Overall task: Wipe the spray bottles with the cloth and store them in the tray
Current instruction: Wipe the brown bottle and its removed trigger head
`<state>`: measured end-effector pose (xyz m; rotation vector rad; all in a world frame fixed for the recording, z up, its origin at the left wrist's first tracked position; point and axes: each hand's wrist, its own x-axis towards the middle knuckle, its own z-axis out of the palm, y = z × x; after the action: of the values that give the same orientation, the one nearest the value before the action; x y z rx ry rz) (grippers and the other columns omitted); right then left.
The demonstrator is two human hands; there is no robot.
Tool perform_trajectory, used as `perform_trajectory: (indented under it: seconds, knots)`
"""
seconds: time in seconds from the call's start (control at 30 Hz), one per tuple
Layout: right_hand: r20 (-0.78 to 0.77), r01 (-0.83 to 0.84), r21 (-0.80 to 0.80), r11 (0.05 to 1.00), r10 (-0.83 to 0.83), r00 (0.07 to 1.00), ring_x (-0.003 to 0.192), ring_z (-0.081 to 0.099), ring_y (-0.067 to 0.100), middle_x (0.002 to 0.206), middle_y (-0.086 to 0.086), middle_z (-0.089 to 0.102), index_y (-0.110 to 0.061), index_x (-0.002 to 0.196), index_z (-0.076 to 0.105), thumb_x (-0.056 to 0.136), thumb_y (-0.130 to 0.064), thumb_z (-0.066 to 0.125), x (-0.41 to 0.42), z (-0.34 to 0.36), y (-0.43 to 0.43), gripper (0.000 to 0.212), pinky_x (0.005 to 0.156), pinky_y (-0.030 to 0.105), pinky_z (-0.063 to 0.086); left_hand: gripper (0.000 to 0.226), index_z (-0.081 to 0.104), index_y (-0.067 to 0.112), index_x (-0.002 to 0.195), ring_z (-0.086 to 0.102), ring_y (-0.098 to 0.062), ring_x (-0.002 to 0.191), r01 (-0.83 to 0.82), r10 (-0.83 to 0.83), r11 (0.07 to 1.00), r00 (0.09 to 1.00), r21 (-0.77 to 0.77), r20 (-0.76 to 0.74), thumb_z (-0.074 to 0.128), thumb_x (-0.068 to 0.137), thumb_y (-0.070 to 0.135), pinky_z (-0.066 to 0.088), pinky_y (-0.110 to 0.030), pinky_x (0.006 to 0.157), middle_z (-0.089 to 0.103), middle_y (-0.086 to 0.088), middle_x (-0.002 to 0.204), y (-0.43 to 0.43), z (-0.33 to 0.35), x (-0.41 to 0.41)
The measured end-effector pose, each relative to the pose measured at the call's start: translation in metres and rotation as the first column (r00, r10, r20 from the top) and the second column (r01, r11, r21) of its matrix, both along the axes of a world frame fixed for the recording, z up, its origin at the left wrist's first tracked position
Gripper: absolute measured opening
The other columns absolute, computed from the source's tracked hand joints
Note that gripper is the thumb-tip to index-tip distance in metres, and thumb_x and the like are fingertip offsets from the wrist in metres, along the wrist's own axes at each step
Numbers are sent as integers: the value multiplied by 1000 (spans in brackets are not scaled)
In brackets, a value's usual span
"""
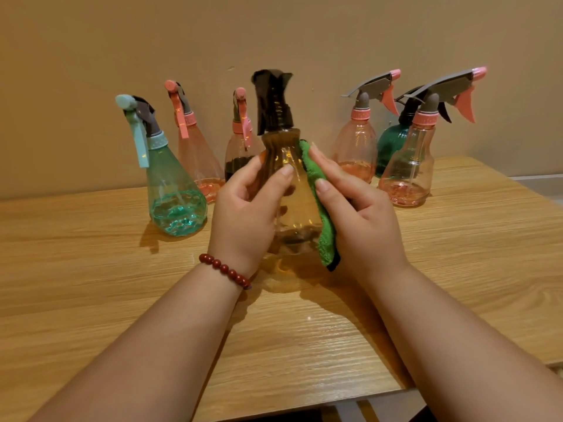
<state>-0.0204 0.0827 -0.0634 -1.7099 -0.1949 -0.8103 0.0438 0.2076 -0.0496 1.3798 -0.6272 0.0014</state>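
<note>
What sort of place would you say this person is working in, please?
Likely a plain room at home, not certain: a wooden table stands against a bare beige wall, a row of spray bottles stands on it, and the left hand grips an amber bottle, the right hand a green cloth.

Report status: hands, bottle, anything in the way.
Left hand grips amber bottle, upright. Right hand holds green cloth against its side. Six more bottles stand behind, clear of the work.

Four pink spray bottles [356,150], two green bottles [173,190], one amber bottle [292,190], one cloth [326,239]
</note>
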Motion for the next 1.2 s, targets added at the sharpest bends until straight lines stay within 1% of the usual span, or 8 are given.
perform_trajectory:
  seconds: [0.13,0.33,0.47,0.57,0.77,0.9,1.07,1.2]
  knots:
    - [18,6,-22,1000,-6,1000,130,45,-5,137,-4,55,-15,132,52,92,-3,50,0,-1,4,41,107,13,34,29,70,23,113,68,-32,104,-17,15,999,999,-44,-50,60,87,33,55,-55,90,72,-10,107,2,0,3]
    - [-59,-71,119,990,78,995,134,45,9,142,-3,54,-28,138,51,95,-23,44,2,-1,-2,44,113,44,36,32,65,31,118,69,-21,101,67,-67,996,998,62,-8,62,86,31,58,-48,87,73,0,106,-1,-6,-2]
    - [38,-4,-53,999,6,999,136,40,1,144,-2,50,-20,134,51,94,-6,47,0,-1,5,42,113,20,30,35,65,20,122,69,-23,101,39,-49,995,993,-97,-106,62,87,28,57,-44,83,73,-5,108,1,-1,2]
    - [44,32,-28,999,-30,999,135,41,0,143,-2,52,-23,132,52,94,-13,47,3,-2,8,40,112,19,31,30,57,17,120,70,-17,92,18,-59,978,980,-207,-192,65,92,22,56,-33,72,74,-1,100,-1,1,4]
    - [-10,112,207,972,-112,994,128,52,11,133,-3,61,-20,132,60,95,-25,41,4,-3,-1,42,109,45,41,83,36,31,150,52,2,125,98,-100,991,995,90,23,66,75,46,49,-27,98,48,14,141,-3,-10,2]
    - [52,111,122,986,-118,992,133,47,9,138,-1,57,-21,134,56,97,-21,43,4,-2,-1,39,113,41,38,67,30,37,148,40,17,128,46,-58,995,987,86,148,57,87,37,40,-12,100,39,30,141,-9,-7,-7]
    - [242,154,-187,970,-107,964,137,44,21,141,14,52,0,130,54,94,-12,49,4,-7,2,38,114,40,35,49,48,22,143,54,-10,129,-15,25,996,993,-85,119,49,94,28,46,-41,107,58,4,138,-2,-5,0]
    - [152,82,-51,995,-73,986,139,40,9,146,8,47,-13,133,51,97,-13,47,4,-3,0,37,115,31,32,49,47,19,143,57,2,120,-13,12,1000,981,2,192,45,94,19,50,-21,95,59,10,133,-1,-7,-3]
